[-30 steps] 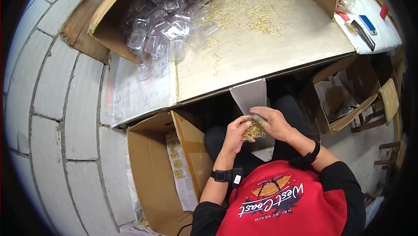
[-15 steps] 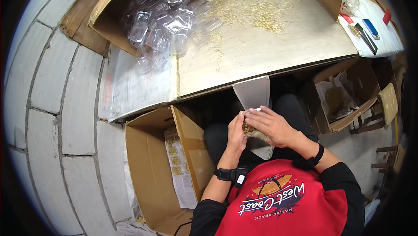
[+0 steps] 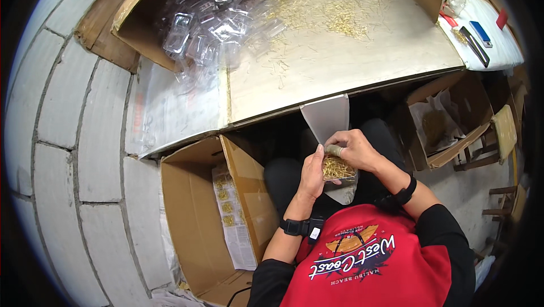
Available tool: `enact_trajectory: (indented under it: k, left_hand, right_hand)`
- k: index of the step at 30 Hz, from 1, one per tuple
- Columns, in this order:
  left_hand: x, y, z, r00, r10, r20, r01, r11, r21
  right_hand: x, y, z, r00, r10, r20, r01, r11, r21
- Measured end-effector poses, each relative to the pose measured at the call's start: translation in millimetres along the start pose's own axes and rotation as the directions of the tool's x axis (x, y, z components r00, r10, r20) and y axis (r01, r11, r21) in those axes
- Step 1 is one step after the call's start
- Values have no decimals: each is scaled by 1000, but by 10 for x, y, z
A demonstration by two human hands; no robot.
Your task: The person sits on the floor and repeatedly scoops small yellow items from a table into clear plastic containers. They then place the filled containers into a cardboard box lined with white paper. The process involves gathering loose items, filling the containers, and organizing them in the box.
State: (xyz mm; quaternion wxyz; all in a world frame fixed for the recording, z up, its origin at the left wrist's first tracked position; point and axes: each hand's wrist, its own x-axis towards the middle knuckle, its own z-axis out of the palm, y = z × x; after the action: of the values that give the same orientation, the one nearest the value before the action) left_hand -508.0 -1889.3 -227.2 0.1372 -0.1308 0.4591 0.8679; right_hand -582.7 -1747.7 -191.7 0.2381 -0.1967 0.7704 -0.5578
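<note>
My left hand [image 3: 311,175] is wrapped round the side of a small clear plastic box [image 3: 340,179], its fingertips showing underneath. Thin gold-coloured pins [image 3: 338,167] fill the box, lying in all directions. At the box's far edge my right hand [image 3: 358,149] has its fingers bent in, thumb and forefinger close together. A pale cover wraps one digit of that hand. The box's far rim is hidden behind the fingers. Just beyond hangs a whitish chute-like sheet [image 3: 327,115] from the table edge.
Loose gold pins [image 3: 345,24] are scattered over the pale table [image 3: 340,75]. Clear empty plastic boxes [image 3: 209,29] spill from a carton at the far left. An open carton [image 3: 190,210] at lower left holds filled boxes; another carton [image 3: 453,148] stands right. Black tweezers [image 3: 475,46] lie far right.
My right hand has lifted off the top of the box and drawn to its far edge, fingers now bent. The pins inside show more fully. My left hand keeps its hold.
</note>
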Motion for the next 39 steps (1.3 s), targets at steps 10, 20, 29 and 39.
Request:
enact_trajectory:
  k: [10,20,29,39]
  left_hand:
    - [17,-49,-58,995,76,-62,-83,990,-110]
    - [-21,17,-77,986,119,-118,-138,976,-169]
    - [2,-99,-77,957,69,-283,-100,990,-95]
    - [5,-162,-61,970,8,-243,-32,995,-92]
  right_hand:
    - [-141,119,-78,952,-294,-86,299,953,49]
    - [-254,240,-20,912,-404,-73,373,889,-267]
    - [-136,361,-23,999,42,-11,-38,962,271]
    - [-157,346,140,959,-191,-209,81,893,-443]
